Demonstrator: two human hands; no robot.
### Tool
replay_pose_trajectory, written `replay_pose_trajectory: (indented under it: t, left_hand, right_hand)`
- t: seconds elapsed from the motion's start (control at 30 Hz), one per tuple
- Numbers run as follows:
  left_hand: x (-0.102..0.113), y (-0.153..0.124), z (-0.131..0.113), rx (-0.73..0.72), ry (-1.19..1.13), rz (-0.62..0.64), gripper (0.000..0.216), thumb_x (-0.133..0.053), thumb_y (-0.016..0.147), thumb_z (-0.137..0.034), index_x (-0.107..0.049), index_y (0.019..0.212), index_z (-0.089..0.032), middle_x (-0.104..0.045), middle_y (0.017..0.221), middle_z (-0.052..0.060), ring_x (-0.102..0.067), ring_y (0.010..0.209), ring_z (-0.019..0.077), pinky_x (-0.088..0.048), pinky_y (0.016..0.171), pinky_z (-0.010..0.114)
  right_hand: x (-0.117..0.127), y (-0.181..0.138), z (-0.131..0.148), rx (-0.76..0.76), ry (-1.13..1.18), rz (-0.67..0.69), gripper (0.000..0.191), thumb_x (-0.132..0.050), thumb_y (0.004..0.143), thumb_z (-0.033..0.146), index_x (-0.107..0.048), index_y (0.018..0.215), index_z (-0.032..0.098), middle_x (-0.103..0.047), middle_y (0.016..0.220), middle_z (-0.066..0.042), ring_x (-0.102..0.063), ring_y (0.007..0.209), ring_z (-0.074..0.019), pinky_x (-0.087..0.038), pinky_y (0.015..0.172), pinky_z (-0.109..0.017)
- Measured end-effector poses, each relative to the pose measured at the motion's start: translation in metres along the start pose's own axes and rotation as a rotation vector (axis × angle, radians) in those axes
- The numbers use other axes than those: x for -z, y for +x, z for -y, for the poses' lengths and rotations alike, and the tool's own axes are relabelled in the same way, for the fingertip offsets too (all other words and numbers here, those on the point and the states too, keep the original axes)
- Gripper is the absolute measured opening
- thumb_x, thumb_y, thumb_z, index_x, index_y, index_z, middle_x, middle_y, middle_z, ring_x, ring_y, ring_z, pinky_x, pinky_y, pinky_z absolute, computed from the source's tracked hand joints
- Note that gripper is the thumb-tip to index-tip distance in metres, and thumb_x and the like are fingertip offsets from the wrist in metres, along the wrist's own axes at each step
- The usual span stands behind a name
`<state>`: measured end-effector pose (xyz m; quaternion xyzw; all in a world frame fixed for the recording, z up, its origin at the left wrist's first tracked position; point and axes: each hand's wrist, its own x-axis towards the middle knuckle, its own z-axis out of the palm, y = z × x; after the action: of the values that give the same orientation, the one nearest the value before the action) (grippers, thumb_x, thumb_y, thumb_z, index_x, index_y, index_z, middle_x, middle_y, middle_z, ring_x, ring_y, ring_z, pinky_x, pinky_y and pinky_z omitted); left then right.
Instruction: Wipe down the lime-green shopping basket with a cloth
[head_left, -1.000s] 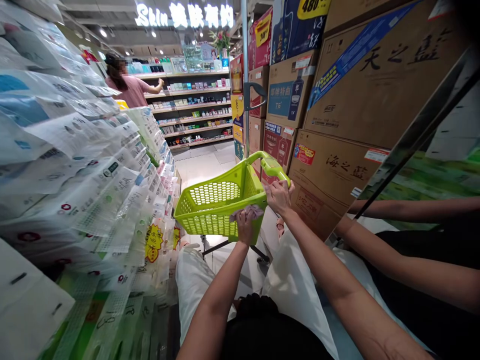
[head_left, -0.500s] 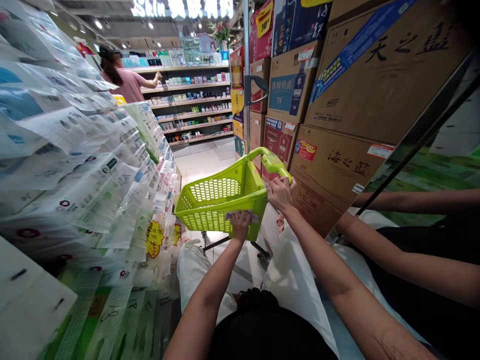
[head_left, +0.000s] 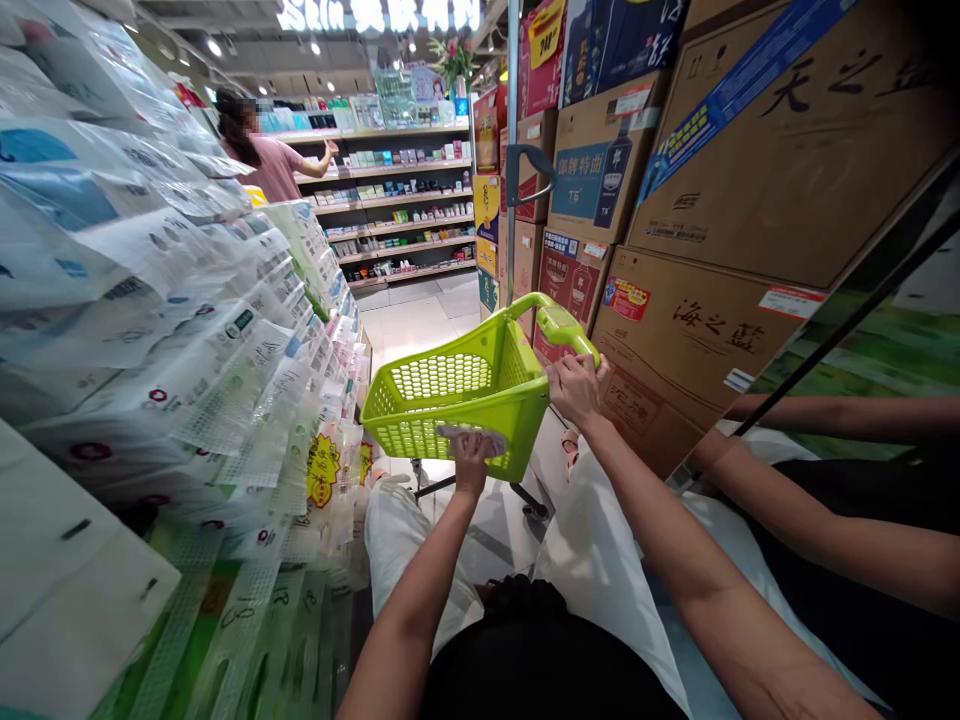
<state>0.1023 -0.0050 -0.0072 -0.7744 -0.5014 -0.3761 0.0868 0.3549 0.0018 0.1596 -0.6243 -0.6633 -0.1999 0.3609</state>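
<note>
A green plastic shopping cart (head_left: pixel 529 425) with a perforated basket stands before me in the aisle. My left hand (head_left: pixel 471 458) presses a greyish-white cloth (head_left: pixel 491 441) against the basket's near side wall, fingers closed on it. At the cart's right end, my right hand (head_left: pixel 577 388) is wrapped round the end of the green handle (head_left: pixel 570 333). The basket's visible inside holds nothing I can make out. Below it, the cart's dark legs and a wheel (head_left: pixel 535 510) rest on the floor.
Plastic-wrapped tissue packs (head_left: pixel 187 370) are piled along the left. Stacked cardboard cartons (head_left: pixel 697 320) line the right, beside a mirror-like panel (head_left: pixel 847 400) reflecting my arms. A metal pole (head_left: pixel 513 230) with a dark handle stands behind the cart. Further back, a person (head_left: pixel 266 170) faces stocked shelves (head_left: pixel 405 190).
My left hand has slid the cloth slightly leftward along the basket wall. My right hand stays on the handle. The whole view has shifted a little.
</note>
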Motion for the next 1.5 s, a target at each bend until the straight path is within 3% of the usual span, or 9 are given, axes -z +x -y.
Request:
replay_pose_trajectory:
  t: [0.13, 0.27, 0.53, 0.77, 0.97, 1.17, 1.27, 1.4, 1.5]
  left_hand:
    - [0.003, -0.016, 0.016, 0.198, -0.014, -0.153, 0.044, -0.048, 0.083, 0.001, -0.074, 0.110, -0.021, -0.061, 0.109, 0.013, -0.055, 0.104, 0.0274, -0.051, 0.092, 0.044]
    - [0.013, 0.010, 0.028, 0.234, -0.042, -0.322, 0.043, -0.046, 0.087, -0.001, -0.074, 0.112, -0.021, -0.060, 0.120, 0.016, -0.051, 0.119, 0.0298, -0.044, 0.104, 0.050]
    - [0.012, -0.018, 0.060, 0.005, 0.061, 0.008, 0.047, -0.061, 0.078, 0.004, -0.076, 0.111, -0.026, -0.068, 0.113, 0.013, -0.060, 0.104, 0.0306, -0.048, 0.094, 0.045]
    - [0.026, 0.015, 0.063, 0.121, 0.101, -0.324, 0.038, -0.048, 0.091, -0.003, -0.075, 0.109, -0.024, -0.063, 0.120, 0.015, -0.052, 0.119, 0.0296, -0.042, 0.102, 0.048]
    - [0.021, -0.028, 0.070, -0.053, 0.091, -0.019, 0.036, -0.052, 0.085, -0.002, -0.076, 0.101, -0.024, -0.067, 0.112, 0.013, -0.057, 0.112, 0.0286, -0.046, 0.098, 0.046]
    - [0.037, -0.006, 0.081, 0.059, 0.027, -0.348, 0.030, -0.047, 0.097, -0.011, -0.074, 0.098, -0.022, -0.062, 0.115, 0.013, -0.052, 0.119, 0.0263, -0.046, 0.103, 0.045]
    - [0.041, 0.001, 0.083, 0.063, -0.002, -0.314, 0.028, -0.047, 0.099, -0.016, -0.074, 0.094, -0.022, -0.062, 0.113, 0.013, -0.052, 0.119, 0.0256, -0.046, 0.104, 0.046]
    - [0.041, -0.030, 0.090, 0.070, 0.009, -0.168, 0.031, -0.045, 0.093, -0.009, -0.074, 0.090, -0.021, -0.064, 0.105, 0.013, -0.056, 0.106, 0.0252, -0.051, 0.094, 0.044]
    - [0.047, -0.036, 0.094, 0.108, 0.024, -0.182, 0.033, -0.044, 0.090, -0.007, -0.074, 0.089, -0.021, -0.063, 0.106, 0.013, -0.056, 0.105, 0.0260, -0.051, 0.093, 0.045]
  right_hand:
    - [-0.006, -0.008, 0.022, 0.021, -0.047, -0.038, 0.034, -0.037, 0.103, 0.028, -0.069, 0.104, 0.018, -0.069, 0.114, -0.013, -0.048, 0.118, -0.0311, -0.011, 0.118, -0.058]
    - [-0.020, -0.022, 0.057, 0.349, -0.058, 0.183, 0.034, -0.044, 0.099, 0.026, -0.063, 0.126, 0.017, -0.067, 0.119, -0.014, -0.050, 0.117, -0.0301, -0.013, 0.121, -0.049]
    - [-0.039, -0.035, 0.067, 0.317, -0.029, 0.207, 0.035, -0.048, 0.095, 0.026, -0.061, 0.127, 0.018, -0.064, 0.115, -0.014, -0.047, 0.115, -0.0314, -0.019, 0.116, -0.045]
    - [-0.040, -0.040, 0.066, 0.287, -0.018, 0.161, 0.034, -0.045, 0.095, 0.026, -0.062, 0.123, 0.016, -0.064, 0.114, -0.014, -0.047, 0.115, -0.0304, -0.019, 0.116, -0.044]
    - [-0.036, -0.044, 0.063, 0.281, -0.004, 0.156, 0.033, -0.049, 0.093, 0.026, -0.062, 0.122, 0.018, -0.065, 0.114, -0.013, -0.048, 0.116, -0.0301, -0.020, 0.116, -0.044]
    - [-0.036, -0.048, 0.055, 0.258, -0.014, 0.125, 0.032, -0.050, 0.092, 0.028, -0.063, 0.119, 0.019, -0.064, 0.111, -0.013, -0.049, 0.114, -0.0303, -0.020, 0.116, -0.045]
    - [-0.035, -0.050, 0.050, 0.243, -0.009, 0.143, 0.033, -0.051, 0.090, 0.029, -0.064, 0.119, 0.020, -0.064, 0.110, -0.012, -0.048, 0.114, -0.0312, -0.020, 0.115, -0.046]
    - [-0.033, -0.050, 0.046, 0.261, 0.015, 0.153, 0.036, -0.052, 0.088, 0.030, -0.063, 0.121, 0.019, -0.064, 0.112, -0.013, -0.047, 0.115, -0.0313, -0.021, 0.115, -0.047]
    - [-0.035, -0.049, 0.043, 0.264, 0.008, 0.138, 0.035, -0.052, 0.089, 0.031, -0.064, 0.119, 0.019, -0.064, 0.111, -0.013, -0.047, 0.113, -0.0308, -0.022, 0.115, -0.046]
